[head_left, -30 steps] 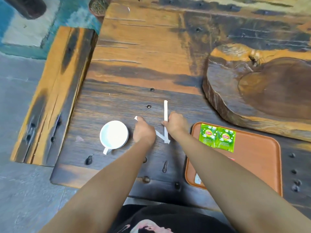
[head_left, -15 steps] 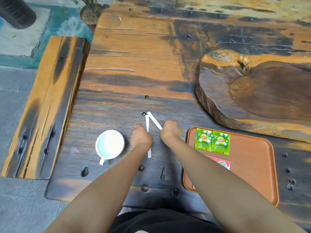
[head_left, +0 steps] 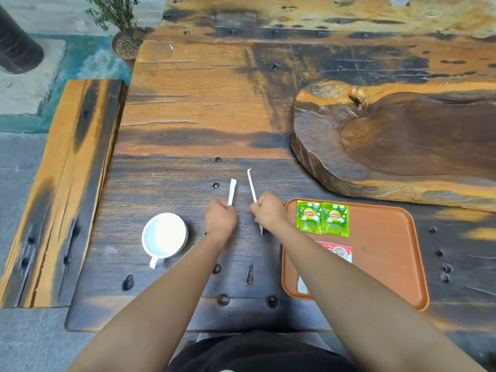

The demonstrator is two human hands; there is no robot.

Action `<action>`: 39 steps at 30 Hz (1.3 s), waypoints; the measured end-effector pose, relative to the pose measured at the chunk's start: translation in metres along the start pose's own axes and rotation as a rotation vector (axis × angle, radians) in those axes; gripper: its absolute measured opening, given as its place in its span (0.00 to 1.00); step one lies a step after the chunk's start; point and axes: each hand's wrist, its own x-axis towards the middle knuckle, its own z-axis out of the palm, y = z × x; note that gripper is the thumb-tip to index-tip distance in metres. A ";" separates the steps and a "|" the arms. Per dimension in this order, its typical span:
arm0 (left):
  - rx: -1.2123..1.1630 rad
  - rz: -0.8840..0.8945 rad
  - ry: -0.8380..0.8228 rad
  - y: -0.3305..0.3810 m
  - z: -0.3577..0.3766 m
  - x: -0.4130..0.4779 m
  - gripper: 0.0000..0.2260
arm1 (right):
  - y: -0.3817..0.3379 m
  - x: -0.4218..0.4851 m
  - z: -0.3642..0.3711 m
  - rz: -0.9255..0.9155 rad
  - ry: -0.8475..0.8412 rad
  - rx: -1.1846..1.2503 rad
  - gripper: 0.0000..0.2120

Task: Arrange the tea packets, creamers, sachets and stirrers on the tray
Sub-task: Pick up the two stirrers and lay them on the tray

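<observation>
My left hand grips one white paper-wrapped stirrer that points away from me. A second, thinner white stirrer is held in my right hand, and its near tip pokes out below the fist. Both hands hover over the dark wooden table, just left of the orange tray. Two green tea packets lie side by side at the tray's far left. A red and white sachet lies nearer on the tray, partly hidden by my right forearm. A white packet peeks out at the near left corner.
A white cup stands on the table left of my left hand. A thick carved wooden slab rises behind the tray. A wooden bench runs along the table's left side. A potted plant stands at the far left.
The two stirrers were crossed in a V between my hands. They have been drawn apart and stand nearly parallel, one in each hand. The view has tilted upward a little.
</observation>
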 end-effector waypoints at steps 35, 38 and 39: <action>-0.334 -0.185 -0.559 0.061 0.168 -0.166 0.10 | 0.256 -0.123 -0.147 0.199 0.426 0.843 0.11; -0.186 -0.109 -0.515 0.060 0.185 -0.177 0.11 | 0.260 -0.114 -0.146 0.206 0.436 0.785 0.09; -0.185 -0.092 -0.505 0.059 0.191 -0.179 0.11 | 0.262 -0.111 -0.147 0.209 0.434 0.773 0.08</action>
